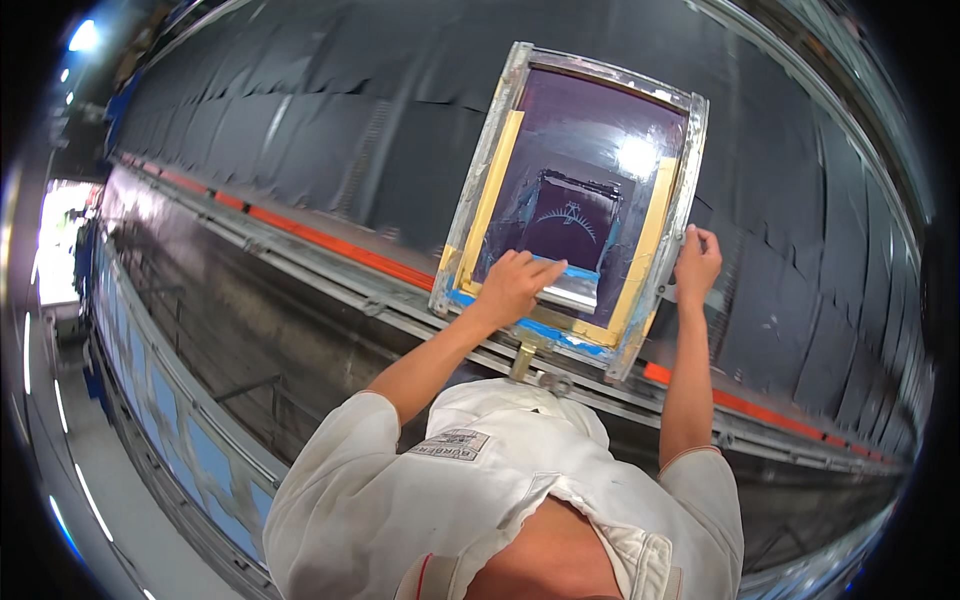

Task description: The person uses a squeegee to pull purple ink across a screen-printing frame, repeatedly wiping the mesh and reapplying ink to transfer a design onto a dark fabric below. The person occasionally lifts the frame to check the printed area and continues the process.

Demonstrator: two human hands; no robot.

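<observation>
A screen-printing frame [482,158] lies tilted on the dark table in front of me. Its metal rails surround a purple mesh [600,115] edged with yellow and blue tape. A pale arched motif [568,222] shows in the dark window of the mesh. My left hand [515,287] is closed on a squeegee [574,292] with a shiny metal face and a blue strip, which rests on the mesh just below the motif. Against the frame's right rail, my right hand [697,262] has its fingers curled at the outer edge; the exact contact is partly hidden.
Dark overlapping sheets [430,150] cover the long table. An orange strip [330,240] and a metal rail [330,285] run along its near edge. A metal fitting [522,360] juts from the frame's near end. At left stands another long table with blue-grey panels [205,440].
</observation>
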